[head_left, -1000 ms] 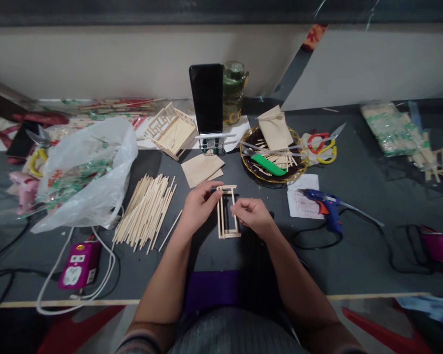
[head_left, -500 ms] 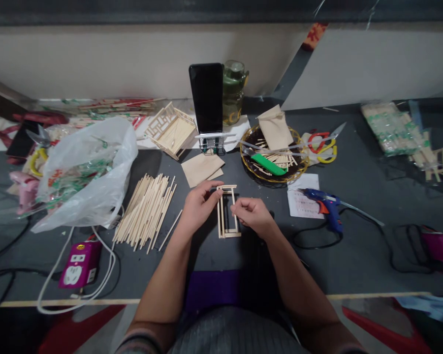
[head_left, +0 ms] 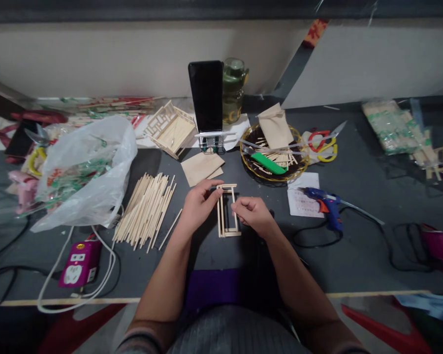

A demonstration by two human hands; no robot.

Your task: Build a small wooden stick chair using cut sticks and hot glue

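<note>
A small rectangular frame of pale wooden sticks (head_left: 230,230) sits between my hands over the dark table. My left hand (head_left: 202,200) pinches its upper left corner between thumb and fingers. On the other side, my right hand (head_left: 254,214) has its fingers closed on the frame's right-hand stick, about halfway along. The fingertips of the right hand partly cover that stick. A pile of loose wooden sticks (head_left: 145,211) lies left of my left hand, with a single stick (head_left: 170,229) beside my left forearm.
Behind the hands stand a phone (head_left: 206,96) and a green bottle (head_left: 233,91). A basket (head_left: 243,167) holds sticks and a green brush (head_left: 268,163). To the right lies a blue glue gun (head_left: 328,206) with its cord; at left, a plastic bag (head_left: 121,147) and a purple power strip (head_left: 79,263).
</note>
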